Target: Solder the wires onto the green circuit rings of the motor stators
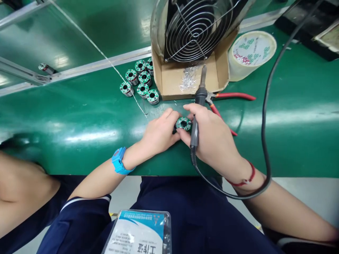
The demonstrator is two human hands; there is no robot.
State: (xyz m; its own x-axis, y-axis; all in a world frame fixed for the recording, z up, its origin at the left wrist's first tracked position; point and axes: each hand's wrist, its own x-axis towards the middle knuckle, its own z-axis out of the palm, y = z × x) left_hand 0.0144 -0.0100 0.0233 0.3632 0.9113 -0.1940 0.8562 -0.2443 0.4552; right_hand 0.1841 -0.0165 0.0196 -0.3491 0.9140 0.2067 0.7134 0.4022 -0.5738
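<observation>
My left hand (161,129), with a blue watch at its wrist, is closed around the side of a small motor part topped by a ring-shaped green circuit board (183,124). In my right hand (215,135) lies a soldering iron (201,95), its tip pointing away from me towards the cardboard box. The thumb and fingertips of that same hand also touch the motor part. The board faces up, with a dark hole in its middle; the lower body is mostly hidden by my fingers. Red-handled cutters (235,95) lie just beyond my right hand.
Several similar motor parts (143,90) stand left of a cardboard box (169,97) holding metal clippings and a fan (195,35). A pale tub (239,70) stands to its right. A thin white strand (106,56) hangs at left. The iron's cable (263,123) loops over my right forearm.
</observation>
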